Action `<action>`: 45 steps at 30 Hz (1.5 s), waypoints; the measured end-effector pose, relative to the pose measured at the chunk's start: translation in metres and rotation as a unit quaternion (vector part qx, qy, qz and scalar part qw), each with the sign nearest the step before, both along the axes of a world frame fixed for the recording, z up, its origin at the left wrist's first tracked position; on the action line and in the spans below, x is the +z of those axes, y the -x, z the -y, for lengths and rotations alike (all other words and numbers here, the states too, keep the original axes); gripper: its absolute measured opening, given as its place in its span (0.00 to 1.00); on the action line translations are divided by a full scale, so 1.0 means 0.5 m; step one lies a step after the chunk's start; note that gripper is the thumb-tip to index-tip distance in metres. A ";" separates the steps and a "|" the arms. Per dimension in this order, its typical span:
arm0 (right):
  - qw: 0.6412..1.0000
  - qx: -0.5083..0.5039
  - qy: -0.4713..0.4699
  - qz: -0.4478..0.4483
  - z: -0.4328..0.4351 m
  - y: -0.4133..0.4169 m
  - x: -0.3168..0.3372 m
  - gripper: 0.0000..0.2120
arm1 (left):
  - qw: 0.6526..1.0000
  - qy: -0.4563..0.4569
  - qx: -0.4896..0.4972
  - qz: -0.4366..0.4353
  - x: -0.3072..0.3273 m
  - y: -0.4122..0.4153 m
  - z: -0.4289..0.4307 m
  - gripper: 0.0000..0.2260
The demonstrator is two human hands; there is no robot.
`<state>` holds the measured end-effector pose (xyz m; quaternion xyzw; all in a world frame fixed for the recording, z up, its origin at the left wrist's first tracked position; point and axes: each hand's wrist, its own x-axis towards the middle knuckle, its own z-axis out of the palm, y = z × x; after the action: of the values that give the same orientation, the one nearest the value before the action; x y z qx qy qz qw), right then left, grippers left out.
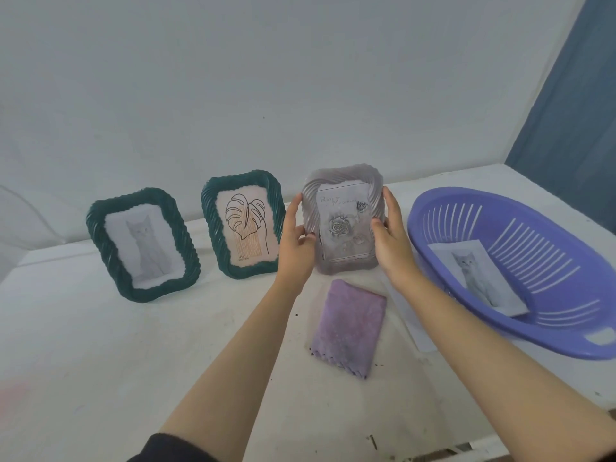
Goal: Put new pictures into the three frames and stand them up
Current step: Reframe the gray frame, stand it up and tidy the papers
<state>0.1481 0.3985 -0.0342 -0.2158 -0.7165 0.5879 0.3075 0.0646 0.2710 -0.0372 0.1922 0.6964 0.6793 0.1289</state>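
Head view: left hand (296, 240), right hand (393, 238) grip translucent ribbed frame (343, 175) sides; rose print (340, 226) inside.

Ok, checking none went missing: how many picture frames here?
3: green cat frame far left, green leaf frame beside it, grey rose frame gripped by left hand and right hand.

Grips translucent ribbed plastic rose-picture frame (343, 225) upright between left hand (296, 241) and right hand (393, 243), beside standing dark-green ribbed leaf-drawing frame (213, 228), behind folded purple cloth (348, 325).
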 end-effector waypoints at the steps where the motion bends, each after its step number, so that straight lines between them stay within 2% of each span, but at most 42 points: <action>1: 1.000 0.001 -0.001 0.001 0.001 -0.001 -0.002 0.26 | 1.000 0.003 0.002 -0.002 -0.001 -0.002 0.002 0.32; 13: 0.998 0.005 -0.030 0.050 0.021 -0.040 -0.014 0.28 | 0.998 0.059 -0.009 -0.010 -0.007 -0.051 0.043 0.34; 18: 0.994 0.013 -0.050 0.097 0.048 -0.112 -0.036 0.28 | 0.991 0.133 0.024 -0.019 -0.028 -0.109 0.097 0.26; 23: 0.974 0.024 -0.155 0.167 0.085 -0.192 -0.073 0.25 | 0.980 0.196 -0.001 0.034 -0.049 -0.157 0.123 0.18; 27: 0.942 0.039 -0.270 0.195 0.103 -0.228 -0.100 0.26 | 0.972 0.232 -0.014 0.034 -0.047 -0.174 0.133 0.20; 31: 0.926 0.045 -0.306 0.216 0.105 -0.238 -0.109 0.25 | 0.964 0.264 -0.021 0.036 -0.040 -0.185 0.141 0.23; 33: 0.924 0.057 -0.311 0.214 0.104 -0.240 -0.099 0.25 | 0.953 0.300 -0.027 0.007 -0.034 -0.195 0.145 0.24; 36: 0.928 0.062 -0.316 0.190 0.101 -0.251 -0.071 0.25 | 0.932 0.349 -0.018 -0.099 -0.034 -0.210 0.147 0.25; 39: 0.921 0.016 -0.369 0.128 0.094 -0.267 -0.024 0.21 | 0.930 0.310 -0.012 -0.199 -0.023 -0.215 0.130 0.22; 42: 0.883 -0.035 -0.458 0.094 0.062 -0.283 0.025 0.18 | 0.925 0.289 -0.043 -0.245 -0.009 -0.212 0.088 0.18; 45: 0.842 -0.067 -0.510 0.161 0.013 -0.300 0.055 0.20 | 0.917 0.296 -0.073 -0.257 -0.009 -0.207 0.033 0.16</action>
<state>0.2979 0.3921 -0.0067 -0.1672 -0.9385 0.0741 0.2928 0.1682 0.2546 -0.0414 0.3640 0.8586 0.3581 0.0456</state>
